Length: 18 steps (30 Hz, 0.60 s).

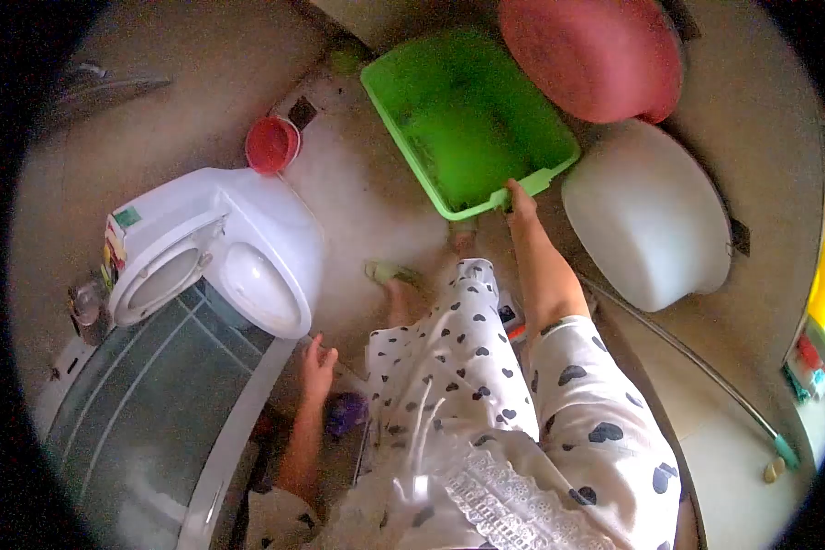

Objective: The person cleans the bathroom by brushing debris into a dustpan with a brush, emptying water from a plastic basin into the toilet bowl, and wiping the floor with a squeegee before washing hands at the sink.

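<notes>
My right hand (522,200) grips the near rim of a rectangular green plastic tub (467,124), at the handle on its short side. The tub is tilted so that its inside faces me, and dark specks or stains show in it. My left hand (318,368) hangs free beside the white frame edge of a glass door (156,403), its fingers apart and nothing in them. A white toilet (280,229) with its lid raised stands near that hand, behind the door.
A pink basin (596,55) and a large white basin (651,215) lean on the right wall. A red bucket (270,145) stands past the toilet. A long metal pole (697,362) lies at the right. My slippered foot (390,272) is on the floor.
</notes>
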### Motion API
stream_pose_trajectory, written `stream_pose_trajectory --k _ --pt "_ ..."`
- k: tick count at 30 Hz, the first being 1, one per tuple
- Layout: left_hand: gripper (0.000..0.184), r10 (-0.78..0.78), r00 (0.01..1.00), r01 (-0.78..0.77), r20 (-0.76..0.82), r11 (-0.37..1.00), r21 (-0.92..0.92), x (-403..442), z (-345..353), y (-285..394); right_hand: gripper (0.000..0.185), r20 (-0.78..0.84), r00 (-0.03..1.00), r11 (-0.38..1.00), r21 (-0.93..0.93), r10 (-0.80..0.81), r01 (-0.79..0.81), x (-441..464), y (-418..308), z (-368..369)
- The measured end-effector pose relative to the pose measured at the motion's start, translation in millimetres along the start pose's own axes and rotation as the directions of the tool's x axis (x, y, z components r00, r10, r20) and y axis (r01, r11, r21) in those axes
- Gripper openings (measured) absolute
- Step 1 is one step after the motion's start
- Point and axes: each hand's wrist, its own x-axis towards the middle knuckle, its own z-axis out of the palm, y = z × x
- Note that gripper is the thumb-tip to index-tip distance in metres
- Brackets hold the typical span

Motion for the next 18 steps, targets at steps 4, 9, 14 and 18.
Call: stream_pose_trajectory --k 4,9,14,18 --pt "0.052 0.036 0.999 -0.034 -0.022 0.996 0.078 -40.4 3.1 25.6 0.034 0.083 0.942 0.901 -0.275 -0.326 0.336 42.2 15.8 -16.1" --pt "0.053 0.045 0.999 -0.045 0.0 0.998 -0.032 -71.0 7.6 -6.8 0.025 -0.023 0.999 1.0 0.012 0.026 -0.026 -19.3 -43.6 33.4" --pt "0.052 -0.168 0.975 0.198 0.143 0.952 -0.235 -72.2 8.6 -22.2 0.029 0.05 0.999 1.0 -0.015 0.021 -0.021 1.1 -66.4 47.2" --pt "0.051 -0.03 0.998 0.033 0.06 0.997 -0.063 -94.2 22.0 44.6 0.032 0.215 0.955 0.979 0.063 -0.204 0.195 95.7 -69.2 26.2"
